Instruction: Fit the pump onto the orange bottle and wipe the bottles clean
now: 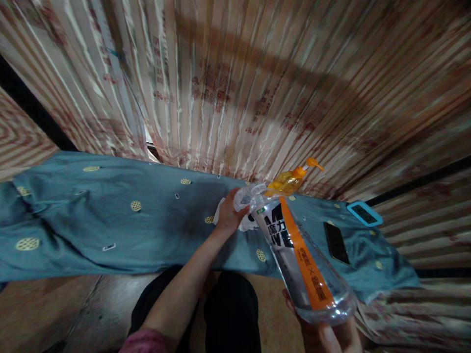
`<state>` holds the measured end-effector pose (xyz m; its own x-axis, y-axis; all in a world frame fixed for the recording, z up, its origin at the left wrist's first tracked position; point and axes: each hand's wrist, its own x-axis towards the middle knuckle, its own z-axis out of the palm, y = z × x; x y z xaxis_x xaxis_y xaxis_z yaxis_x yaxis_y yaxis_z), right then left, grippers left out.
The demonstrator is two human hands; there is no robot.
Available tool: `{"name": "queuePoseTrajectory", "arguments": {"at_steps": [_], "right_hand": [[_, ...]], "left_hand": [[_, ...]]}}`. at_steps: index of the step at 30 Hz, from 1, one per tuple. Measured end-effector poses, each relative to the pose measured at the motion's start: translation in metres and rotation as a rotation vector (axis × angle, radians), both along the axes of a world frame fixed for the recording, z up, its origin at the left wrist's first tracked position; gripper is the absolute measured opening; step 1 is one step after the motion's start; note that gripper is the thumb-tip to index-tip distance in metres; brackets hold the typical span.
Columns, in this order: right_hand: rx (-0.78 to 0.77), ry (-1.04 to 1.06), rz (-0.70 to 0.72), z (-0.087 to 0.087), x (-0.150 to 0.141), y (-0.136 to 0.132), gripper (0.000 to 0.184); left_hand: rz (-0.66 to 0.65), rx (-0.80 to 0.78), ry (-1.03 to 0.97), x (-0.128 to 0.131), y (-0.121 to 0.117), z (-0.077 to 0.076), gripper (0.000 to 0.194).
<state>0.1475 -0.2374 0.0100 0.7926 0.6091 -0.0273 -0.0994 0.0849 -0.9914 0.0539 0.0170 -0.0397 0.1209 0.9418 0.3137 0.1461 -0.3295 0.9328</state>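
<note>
A large clear bottle (pixel 305 260) with an orange and silver label lies tilted across the view, its neck pointing up and left. My right hand (pixel 331 338) is wrapped round its base end. At the neck end, my left hand (pixel 228 215) is closed round a small clear plastic container (pixel 247 197). The container and the bottle's neck overlap here; whether they touch I cannot tell. Something white and crumpled (pixel 249 223) shows beneath my left hand, partly hidden. Just behind the bottle's neck stands an amber pump bottle (pixel 289 182) with an orange pump head.
A blue-green patterned cloth (pixel 154 235) covers the long narrow table. On its right part lie a dark phone (pixel 336 242) and a light-blue framed device (pixel 364 214). A pleated, printed curtain (pixel 235 88) hangs directly behind. My knees (pixel 231 309) are at the front edge.
</note>
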Motion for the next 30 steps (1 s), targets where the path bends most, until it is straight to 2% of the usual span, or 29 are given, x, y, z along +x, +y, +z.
{"name": "queuePoseTrajectory", "arguments": {"at_steps": [8,14,21,26,30], "right_hand": [[0.026,-0.027,0.026,-0.007,0.006,-0.003,0.087],[0.07,0.025,0.096,-0.011,0.007,-0.008,0.076],[0.102,0.234,0.032,-0.004,0.003,-0.003,0.083],[0.123,0.185,0.058,0.0,0.001,-0.003,0.07],[0.082,0.193,0.046,0.001,0.002,-0.004,0.073]], "left_hand": [[0.007,-0.045,0.031,-0.001,-0.002,0.005,0.052],[-0.004,-0.022,0.02,-0.001,-0.001,0.004,0.051],[-0.006,-0.04,0.01,-0.001,-0.001,0.003,0.051],[-0.005,-0.032,0.003,-0.001,-0.001,0.004,0.051],[-0.004,-0.037,0.006,-0.002,-0.002,0.006,0.049]]}}
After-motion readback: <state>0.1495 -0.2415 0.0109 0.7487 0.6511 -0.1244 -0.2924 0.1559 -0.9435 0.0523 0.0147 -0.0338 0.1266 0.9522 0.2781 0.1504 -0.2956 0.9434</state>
